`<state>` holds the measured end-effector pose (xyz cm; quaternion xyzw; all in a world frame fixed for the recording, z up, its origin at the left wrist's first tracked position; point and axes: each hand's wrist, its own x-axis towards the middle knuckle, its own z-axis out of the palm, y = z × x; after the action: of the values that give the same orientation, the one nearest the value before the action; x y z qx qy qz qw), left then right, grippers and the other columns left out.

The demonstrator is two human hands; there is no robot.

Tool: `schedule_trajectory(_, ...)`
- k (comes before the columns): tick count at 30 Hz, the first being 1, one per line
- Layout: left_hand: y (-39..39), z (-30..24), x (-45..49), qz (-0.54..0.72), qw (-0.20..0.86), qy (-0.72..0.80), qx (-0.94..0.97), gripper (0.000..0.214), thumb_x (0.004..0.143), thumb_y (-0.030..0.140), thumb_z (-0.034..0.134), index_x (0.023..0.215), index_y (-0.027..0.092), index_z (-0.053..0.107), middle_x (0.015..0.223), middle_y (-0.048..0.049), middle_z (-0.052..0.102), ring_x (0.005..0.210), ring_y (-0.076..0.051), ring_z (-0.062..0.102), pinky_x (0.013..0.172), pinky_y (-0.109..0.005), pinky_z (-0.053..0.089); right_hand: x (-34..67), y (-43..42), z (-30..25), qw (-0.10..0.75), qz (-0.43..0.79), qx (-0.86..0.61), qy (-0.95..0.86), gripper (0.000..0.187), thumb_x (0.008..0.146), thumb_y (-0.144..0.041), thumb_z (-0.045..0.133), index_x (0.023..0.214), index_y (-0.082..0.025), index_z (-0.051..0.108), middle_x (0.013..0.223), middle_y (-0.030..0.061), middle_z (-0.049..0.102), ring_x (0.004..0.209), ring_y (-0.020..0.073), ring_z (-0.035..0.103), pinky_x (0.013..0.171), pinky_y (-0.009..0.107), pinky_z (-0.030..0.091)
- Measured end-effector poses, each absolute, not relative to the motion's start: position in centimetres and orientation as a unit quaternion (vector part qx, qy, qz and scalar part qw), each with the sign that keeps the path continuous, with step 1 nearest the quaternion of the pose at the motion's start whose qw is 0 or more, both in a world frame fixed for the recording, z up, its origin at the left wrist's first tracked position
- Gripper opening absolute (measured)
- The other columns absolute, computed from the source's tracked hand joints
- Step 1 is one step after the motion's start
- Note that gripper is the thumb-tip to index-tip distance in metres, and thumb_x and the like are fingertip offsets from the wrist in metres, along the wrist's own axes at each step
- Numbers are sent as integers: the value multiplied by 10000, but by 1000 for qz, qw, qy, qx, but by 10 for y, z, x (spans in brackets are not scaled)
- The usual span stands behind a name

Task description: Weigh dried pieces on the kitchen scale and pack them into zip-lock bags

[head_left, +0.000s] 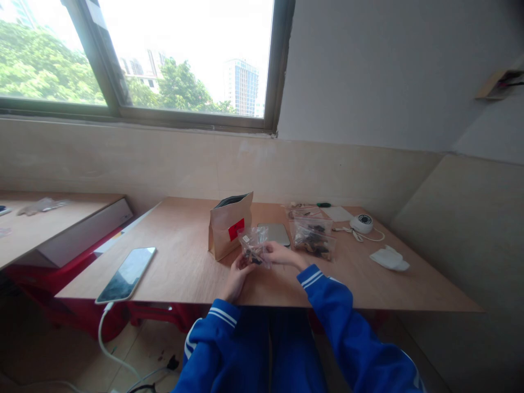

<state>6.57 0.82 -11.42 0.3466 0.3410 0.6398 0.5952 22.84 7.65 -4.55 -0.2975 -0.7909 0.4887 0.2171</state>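
Between my two hands is a small clear plastic bag [254,243] with brown and dark pieces in its lower part. My left hand [238,274] grips it from the lower left, fingers closed on its edge. My right hand [280,254] pinches its right side. Just behind stands a brown kraft paper pouch [223,232], upright, its top gaping and a red label [236,230] on its front. A flat silvery device [275,234] lies behind my right hand, partly hidden. To the right are clear bags of dark and brown pieces [313,244].
A smartphone [127,275] with a white cable lies at the table's left front edge. On the right are a small white fan-like device [362,222] with a cord and a crumpled white tissue [389,258]. A green-handled tool [323,205] lies at the back.
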Motion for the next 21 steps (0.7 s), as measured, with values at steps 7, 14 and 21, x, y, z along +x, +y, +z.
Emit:
schedule_trajectory(7,8,-116,64,624,572,350,400,497,673,296,778,1125,132,651,1153,-117,679,1134,-269,589,1034,-409,392,235,79,-49,170,562,-252,-770,503,726,-327,725,1195,-170,633,1006,58,713,962,230,641,912,383,487)
schedule_trajectory(14,8,-116,63,629,558,367,398,455,676,338,778,1064,123,677,1103,-126,696,1058,-272,624,971,-404,439,232,78,-58,193,590,-255,-741,670,643,-383,805,1238,-159,593,1107,99,690,1031,264,638,966,439,467)
schedule_trajectory(21,8,-117,63,600,586,358,411,433,683,322,778,1054,119,688,1042,-115,712,959,-235,644,885,-358,479,232,77,-56,239,514,-294,-769,541,794,-499,642,1200,-140,628,1113,122,693,976,268,658,906,446,500)
